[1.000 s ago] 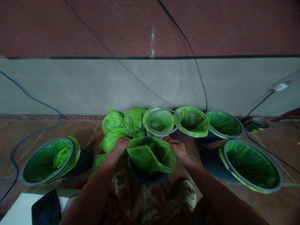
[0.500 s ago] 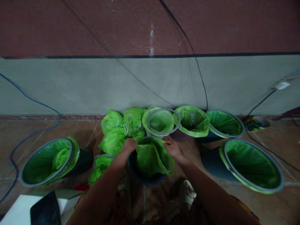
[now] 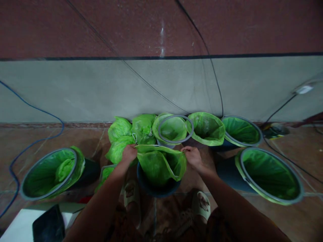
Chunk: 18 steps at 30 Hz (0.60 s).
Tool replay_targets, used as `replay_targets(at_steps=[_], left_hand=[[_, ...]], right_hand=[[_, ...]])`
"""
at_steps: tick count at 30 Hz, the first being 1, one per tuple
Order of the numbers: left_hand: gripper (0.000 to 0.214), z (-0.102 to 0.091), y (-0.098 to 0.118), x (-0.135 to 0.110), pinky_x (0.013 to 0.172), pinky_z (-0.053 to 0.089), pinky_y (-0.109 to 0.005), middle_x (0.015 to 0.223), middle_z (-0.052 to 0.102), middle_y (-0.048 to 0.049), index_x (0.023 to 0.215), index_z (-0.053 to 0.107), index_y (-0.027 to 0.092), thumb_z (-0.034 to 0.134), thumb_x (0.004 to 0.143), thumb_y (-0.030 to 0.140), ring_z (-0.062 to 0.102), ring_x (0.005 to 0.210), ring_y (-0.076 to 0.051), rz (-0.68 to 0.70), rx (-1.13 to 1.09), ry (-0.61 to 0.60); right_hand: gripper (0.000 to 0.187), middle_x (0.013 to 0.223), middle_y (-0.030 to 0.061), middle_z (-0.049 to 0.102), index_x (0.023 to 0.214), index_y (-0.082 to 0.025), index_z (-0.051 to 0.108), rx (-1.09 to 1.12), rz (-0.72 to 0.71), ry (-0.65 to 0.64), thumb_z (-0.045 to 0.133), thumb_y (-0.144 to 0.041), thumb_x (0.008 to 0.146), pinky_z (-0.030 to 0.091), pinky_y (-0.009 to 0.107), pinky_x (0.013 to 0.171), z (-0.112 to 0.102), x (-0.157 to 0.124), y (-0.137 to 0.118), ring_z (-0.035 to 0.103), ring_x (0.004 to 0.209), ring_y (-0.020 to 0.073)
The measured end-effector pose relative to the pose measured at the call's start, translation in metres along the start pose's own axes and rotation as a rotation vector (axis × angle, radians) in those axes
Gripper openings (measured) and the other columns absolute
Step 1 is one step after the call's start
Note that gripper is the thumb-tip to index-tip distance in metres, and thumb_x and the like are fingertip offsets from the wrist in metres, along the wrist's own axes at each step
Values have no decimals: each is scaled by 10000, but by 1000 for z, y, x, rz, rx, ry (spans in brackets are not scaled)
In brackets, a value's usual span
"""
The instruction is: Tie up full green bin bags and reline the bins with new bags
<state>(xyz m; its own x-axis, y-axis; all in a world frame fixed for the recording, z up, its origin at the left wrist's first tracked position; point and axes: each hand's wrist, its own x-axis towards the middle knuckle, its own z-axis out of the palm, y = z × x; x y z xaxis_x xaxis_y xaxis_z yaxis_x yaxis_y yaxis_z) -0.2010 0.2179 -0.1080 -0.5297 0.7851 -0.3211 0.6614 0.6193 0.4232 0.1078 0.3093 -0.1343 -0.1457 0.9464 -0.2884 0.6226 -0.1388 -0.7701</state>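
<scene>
At lower left of the frame, a lined bin (image 3: 92,170) is seen well apart from the hands. Left of centre, tied green bags (image 3: 142,129) are heaped against the wall, just beyond the left hand (image 3: 129,153). By that hand's fingers, the left end of the green bag's (image 3: 153,166) upper edge is gripped.

At the centre of the frame, the bag is hung from both hands, its mouth drawn out along a nearly level line from left to right. Its body is draped downward in the frame, over the opening of the dark blue bin (image 3: 158,193); how deep it is let in cannot be told. The bin is placed between and below the hands, and neither hand can be judged clearly nearer to it.

Right of centre, the other end of the edge is pinched by the right hand (image 3: 192,156). At lower right, a grey-rimmed bin (image 3: 234,171) is seen beyond the right forearm.

Compared with half a second ago, the hands are set wider apart and the bag's upper edge is pulled straighter, while the blue bin is left in nearly the same place.
</scene>
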Motion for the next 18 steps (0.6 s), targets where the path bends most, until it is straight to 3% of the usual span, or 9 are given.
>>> replay_targets(at_steps=[2, 5, 7, 12, 15, 18], left_hand=[[190, -2, 0, -7, 655, 497, -246, 719, 717, -82, 828, 713, 121, 533, 767, 111, 689, 759, -208, -40, 82, -109], [176, 5, 3, -18, 575, 504, -278, 619, 688, -94, 729, 692, 115, 527, 781, 142, 677, 633, -221, -125, 156, -399], [192, 9, 7, -22, 561, 508, -290, 597, 682, -95, 688, 683, 121, 515, 781, 129, 670, 602, -219, -124, 157, -465], [182, 4, 24, -17, 732, 496, -263, 832, 733, -104, 862, 691, 133, 527, 785, 117, 682, 890, -221, 16, 187, -249], [249, 0, 35, -17, 776, 474, -255, 953, 727, -117, 929, 685, 137, 461, 825, 111, 665, 948, -209, 88, 173, -90], [287, 2, 41, -18, 779, 466, -256, 949, 724, -107, 940, 686, 146, 420, 840, 106, 660, 911, -196, 111, 132, 16]], right_hand=[[256, 803, 57, 733, 782, -163, 723, -95, -28, -69, 488, -140, 683, 447, 220, 602, -4, -3, -3, 647, 703, 159], [158, 715, 41, 691, 718, -153, 677, -156, -97, -200, 523, -154, 684, 405, 208, 554, -3, -9, -7, 604, 653, 140], [106, 636, 19, 643, 671, -155, 632, -77, -77, -348, 534, -190, 696, 388, 206, 508, 1, -14, -10, 567, 586, 127], [125, 615, -7, 623, 719, -168, 611, 195, 29, -780, 605, -291, 702, 447, 222, 498, 7, -28, -20, 572, 537, 122], [182, 638, -8, 634, 747, -162, 618, 293, 21, -891, 667, -329, 693, 462, 224, 509, 2, -33, -26, 592, 555, 123], [255, 679, -11, 647, 812, -156, 633, 439, 25, -944, 726, -353, 680, 472, 218, 539, -5, -36, -28, 609, 587, 119]])
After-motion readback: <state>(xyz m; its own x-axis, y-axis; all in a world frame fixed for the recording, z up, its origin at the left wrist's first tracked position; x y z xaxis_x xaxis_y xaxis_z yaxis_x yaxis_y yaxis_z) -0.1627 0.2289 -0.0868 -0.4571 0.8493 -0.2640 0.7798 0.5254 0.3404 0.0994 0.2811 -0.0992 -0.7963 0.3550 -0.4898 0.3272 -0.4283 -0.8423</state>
